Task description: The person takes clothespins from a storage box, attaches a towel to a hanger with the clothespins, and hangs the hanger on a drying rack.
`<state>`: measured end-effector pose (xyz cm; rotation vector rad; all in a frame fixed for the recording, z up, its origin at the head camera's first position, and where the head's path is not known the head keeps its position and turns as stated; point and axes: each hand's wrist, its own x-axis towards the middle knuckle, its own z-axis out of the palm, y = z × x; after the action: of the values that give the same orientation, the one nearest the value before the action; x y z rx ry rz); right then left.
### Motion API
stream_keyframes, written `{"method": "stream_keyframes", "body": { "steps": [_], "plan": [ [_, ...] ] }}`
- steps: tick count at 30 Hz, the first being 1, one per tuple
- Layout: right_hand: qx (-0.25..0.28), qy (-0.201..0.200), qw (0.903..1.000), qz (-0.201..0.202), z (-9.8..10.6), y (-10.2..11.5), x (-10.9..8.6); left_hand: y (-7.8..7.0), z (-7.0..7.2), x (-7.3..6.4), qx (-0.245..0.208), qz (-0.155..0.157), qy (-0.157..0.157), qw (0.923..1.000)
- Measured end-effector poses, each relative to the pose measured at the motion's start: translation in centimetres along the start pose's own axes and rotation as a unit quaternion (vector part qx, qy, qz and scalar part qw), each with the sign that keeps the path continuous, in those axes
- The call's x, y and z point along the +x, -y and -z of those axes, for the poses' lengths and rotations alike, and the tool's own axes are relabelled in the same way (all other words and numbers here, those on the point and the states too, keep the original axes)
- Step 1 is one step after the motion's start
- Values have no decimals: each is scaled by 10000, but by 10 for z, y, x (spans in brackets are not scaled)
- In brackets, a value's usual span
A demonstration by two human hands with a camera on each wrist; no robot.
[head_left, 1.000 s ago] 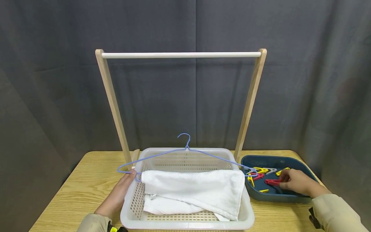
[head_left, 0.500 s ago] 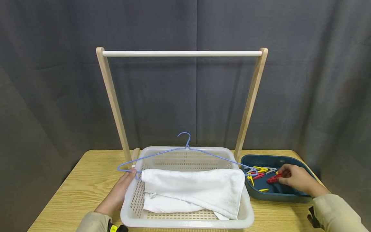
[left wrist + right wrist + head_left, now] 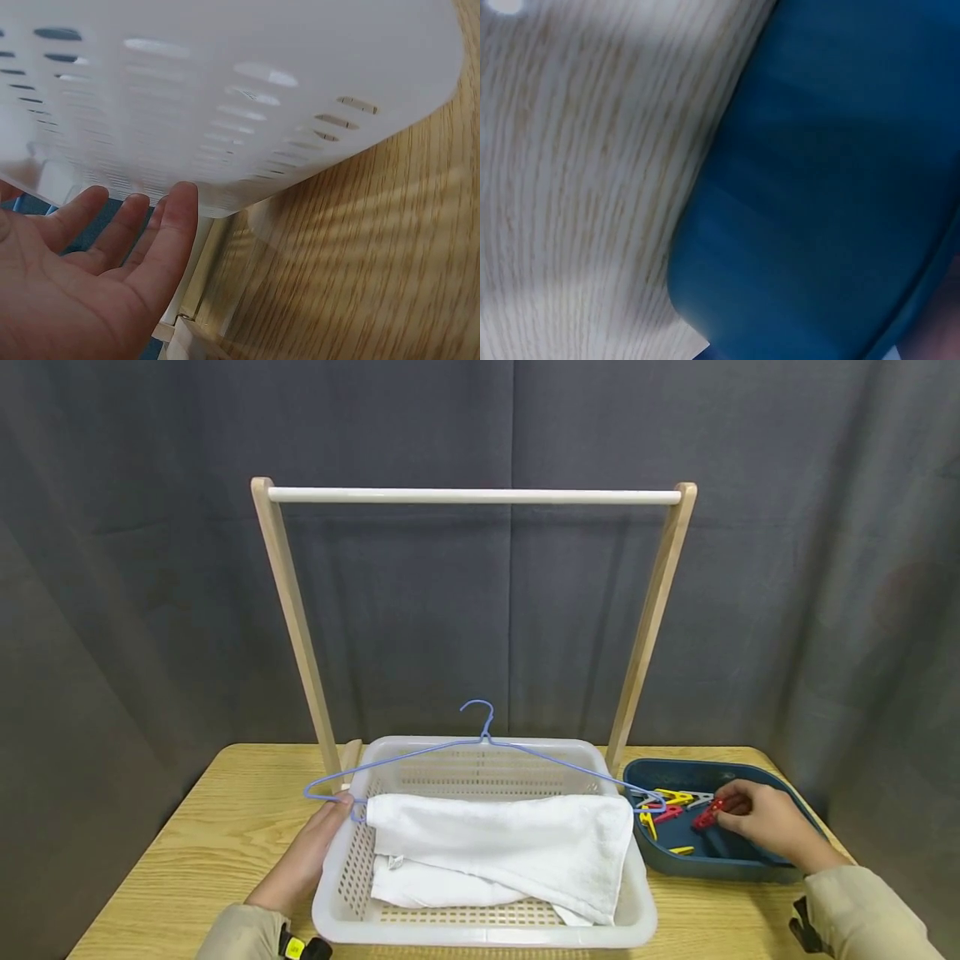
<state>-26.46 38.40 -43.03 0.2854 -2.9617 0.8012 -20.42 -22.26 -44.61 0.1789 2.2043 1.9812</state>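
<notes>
Nearest, beige sleeves (image 3: 870,910) are seen, one on each forearm. Between them, a white plastic basket (image 3: 483,935) is set on the wooden worktop (image 3: 202,835). A white towel (image 3: 517,831) is laid inside it, and the lower bar of a blue hanger (image 3: 486,737) is hidden by the towel between its two ends.

The basket's left side is touched by the left hand (image 3: 307,852), its fingers (image 3: 169,244) loosely extended; whether the hanger's end is pressed by the thumb cannot be told.

To the right, a dark blue tray (image 3: 720,870) is placed just beside the basket. Over it, a red clip (image 3: 707,815) is pinched by the fingers of the right hand (image 3: 768,822). Yellow clips (image 3: 673,797), a grey clip (image 3: 701,799) and another red one are held in the tray.

Farther back, a white rail (image 3: 480,495) is carried by two wooden posts (image 3: 295,627), backed by a grey curtain (image 3: 397,627).
</notes>
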Motion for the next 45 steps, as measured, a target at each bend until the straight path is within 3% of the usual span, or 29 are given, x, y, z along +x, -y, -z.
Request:
{"method": "stream_keyframes", "body": {
  "steps": [14,22,27,33,42,45],
  "plan": [
    [493,-569,9969,-214,-4,5,-2,-1,0,0,-24,7,31,10000],
    [514,-767,9955,-207,-5,8,-2,1,-1,1,-33,-6,15,10000],
    [561,-845,9945,-275,-6,9,-2,0,-1,1,-164,-32,-132,9998],
    [429,-1124,9923,-302,-5,12,-3,1,-2,2,-294,-167,-365,9988],
    [321,-1363,9893,-418,-4,15,-7,-1,2,2,176,20,-1244,9921],
    [362,-1417,9883,-430,-3,15,-8,-3,5,2,109,33,-1463,9892]
  ]
}}
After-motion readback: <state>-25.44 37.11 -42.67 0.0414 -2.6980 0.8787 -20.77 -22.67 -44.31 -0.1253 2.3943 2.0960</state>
